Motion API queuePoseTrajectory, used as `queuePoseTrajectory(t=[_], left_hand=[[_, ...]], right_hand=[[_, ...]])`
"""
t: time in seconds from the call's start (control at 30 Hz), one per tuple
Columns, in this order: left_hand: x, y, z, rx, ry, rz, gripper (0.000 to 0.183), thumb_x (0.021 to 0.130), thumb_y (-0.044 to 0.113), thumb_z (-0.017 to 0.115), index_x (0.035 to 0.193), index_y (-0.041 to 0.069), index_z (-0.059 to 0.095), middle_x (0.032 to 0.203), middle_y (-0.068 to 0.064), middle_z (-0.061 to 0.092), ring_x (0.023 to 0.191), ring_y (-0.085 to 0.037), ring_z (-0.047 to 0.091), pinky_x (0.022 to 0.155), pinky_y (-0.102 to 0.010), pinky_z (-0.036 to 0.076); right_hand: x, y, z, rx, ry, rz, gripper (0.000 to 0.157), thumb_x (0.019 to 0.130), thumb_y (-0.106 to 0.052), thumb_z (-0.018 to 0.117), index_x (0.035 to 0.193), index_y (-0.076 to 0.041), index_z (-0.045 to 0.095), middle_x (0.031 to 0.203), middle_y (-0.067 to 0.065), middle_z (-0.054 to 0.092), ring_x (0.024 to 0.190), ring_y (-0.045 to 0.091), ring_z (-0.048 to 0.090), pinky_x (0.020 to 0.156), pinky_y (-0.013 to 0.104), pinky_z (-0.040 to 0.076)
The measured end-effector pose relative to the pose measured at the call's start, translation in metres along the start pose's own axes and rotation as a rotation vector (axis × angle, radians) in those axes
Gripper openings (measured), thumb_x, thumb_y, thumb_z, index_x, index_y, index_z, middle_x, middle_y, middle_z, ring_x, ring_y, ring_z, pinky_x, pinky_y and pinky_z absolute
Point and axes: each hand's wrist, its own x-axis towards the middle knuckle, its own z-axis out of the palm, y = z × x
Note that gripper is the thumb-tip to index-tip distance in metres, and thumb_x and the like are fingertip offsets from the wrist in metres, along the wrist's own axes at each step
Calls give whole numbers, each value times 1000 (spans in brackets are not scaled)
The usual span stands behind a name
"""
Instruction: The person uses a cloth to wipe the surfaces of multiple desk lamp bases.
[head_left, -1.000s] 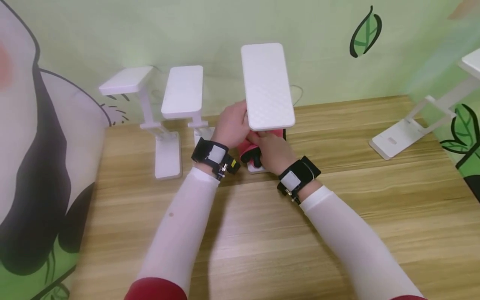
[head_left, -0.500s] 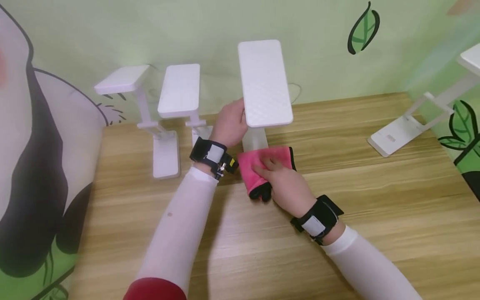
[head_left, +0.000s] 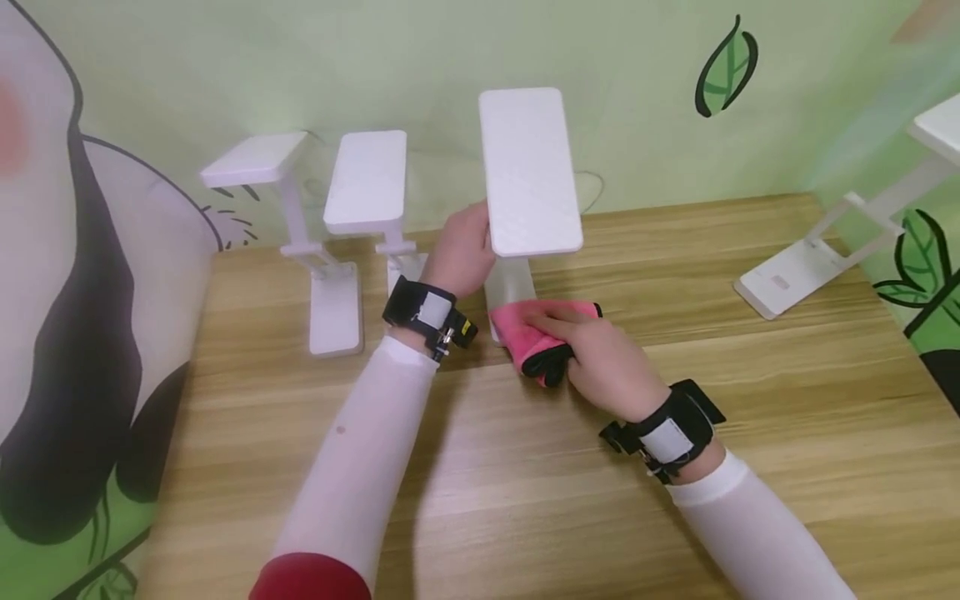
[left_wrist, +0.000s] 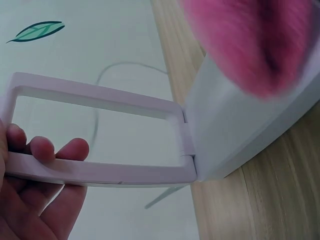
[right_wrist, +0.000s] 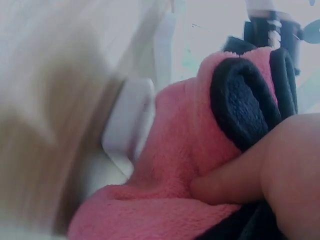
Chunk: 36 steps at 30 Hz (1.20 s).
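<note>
In the head view a white desk lamp (head_left: pixel 529 167) stands at the middle of the table, its flat head raised over its base (head_left: pixel 508 282). My left hand (head_left: pixel 461 250) grips the lamp's stem behind that head. Its fingers (left_wrist: pixel 74 149) curl round one bar of the frame-shaped stem (left_wrist: pixel 125 172) in the left wrist view. With my right hand (head_left: pixel 611 367) I hold a folded pink cloth (head_left: pixel 525 329) with black edging against the front right of the base. The thumb (right_wrist: pixel 235 177) presses into the plush in the right wrist view; the cloth hides part of the base.
Two similar white lamps (head_left: pixel 335 308) (head_left: pixel 367 179) stand left of the middle one, close to my left wrist. Another lamp (head_left: pixel 787 279) is at the far right. A painted wall (head_left: pixel 637 108) bounds the wooden table (head_left: pixel 525 500) at the back. A thin cable (head_left: pixel 600 183) hangs behind.
My right hand has drawn the cloth from under the lamp's head toward me along the base, then to the right. My left hand keeps its grip on the stem.
</note>
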Motion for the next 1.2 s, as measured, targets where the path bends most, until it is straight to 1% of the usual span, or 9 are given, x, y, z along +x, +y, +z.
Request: queuePoseTrajectory(t=[0.17,0.37,0.57,0.67,0.77,0.87,1.0,1.1,1.2], left_hand=[[1,-6,0,4,6,-27,28,105,23,48,127,13,61,125,-4,65,114,-17,56,100,-34,44],[-1,-12,-4,41,20,-51,27,106,22,45,127,14,59,123,-4,64,110,-18,57,98,-34,46],[-6,-16,-9,2,69,-4,30,106,25,45,133,14,55,132,-4,60,120,-15,52,104,-33,42],[-17,-13,-11,-15,70,30,48,107,31,40,153,17,33,150,-5,43,134,-12,37,111,-34,35],[-43,-4,-14,18,28,-16,69,106,43,37,160,15,4,163,-7,13,143,-13,15,115,-38,27],[-75,10,-15,99,51,-26,78,104,47,42,158,8,1,164,-10,3,145,-17,5,115,-43,26],[-104,33,-7,187,140,143,77,100,39,52,156,1,16,163,-15,13,146,-21,9,109,-45,38],[-109,48,0,243,115,279,83,92,35,57,155,0,16,162,-15,13,146,-21,7,113,-42,33],[-104,54,5,303,118,305,85,83,26,62,153,-3,24,157,-19,27,144,-24,18,118,-38,21]], right_hand=[[-4,6,-12,-22,79,41,61,87,6,53,140,-22,56,137,8,57,114,30,58,87,51,53],[-7,8,-19,-20,88,92,64,85,8,54,142,-22,55,139,12,55,116,34,57,89,54,52],[-4,9,-23,-17,83,105,59,88,7,55,143,-12,52,139,14,55,121,33,54,97,53,48],[-1,12,-27,-36,94,130,59,86,9,55,143,-6,50,137,15,57,117,33,56,94,52,50],[2,14,-32,-89,117,157,61,84,11,55,142,-3,50,130,19,61,102,34,63,78,51,56],[9,14,-35,-140,153,166,55,85,9,57,138,-2,54,119,22,66,86,35,66,64,52,56],[23,1,-35,-223,211,151,37,82,7,60,118,-3,63,99,16,70,75,34,66,53,52,53],[35,-18,-32,-273,236,114,21,81,3,63,100,-7,64,84,11,68,68,33,64,47,51,51],[47,-38,-25,-306,242,57,6,86,-3,65,88,-8,63,75,9,64,62,29,62,44,47,50]])
